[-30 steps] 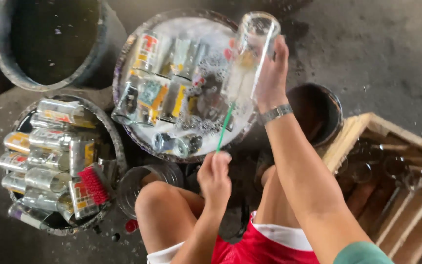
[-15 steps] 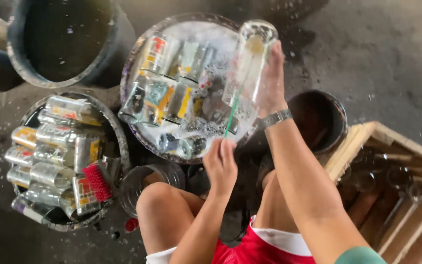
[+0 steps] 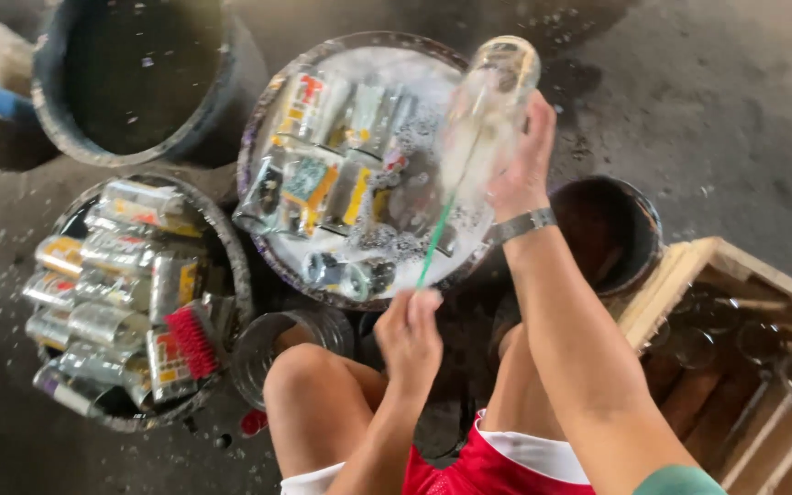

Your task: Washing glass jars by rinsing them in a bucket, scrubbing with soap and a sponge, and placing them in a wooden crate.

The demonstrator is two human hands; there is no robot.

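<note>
Standing on wet concrete floor [image 3: 744, 110], tubs are noted; right hand [image 3: 522, 165] grips a bottle [image 3: 488, 110], left hand [image 3: 410, 335] pinches a green brush handle [image 3: 434, 243].

On the wet concrete floor [image 3: 744, 119] sat a round basin [image 3: 268, 119] of suds crowded with labelled bottles [image 3: 309, 183]. To its left, a second basin [image 3: 231, 266] held more bottles and a red scrubbing brush [image 3: 192, 341]. A large dark tub [image 3: 139, 73] stood behind, a small dark bucket [image 3: 611, 229] beside a wooden crate [image 3: 689, 275].
</note>
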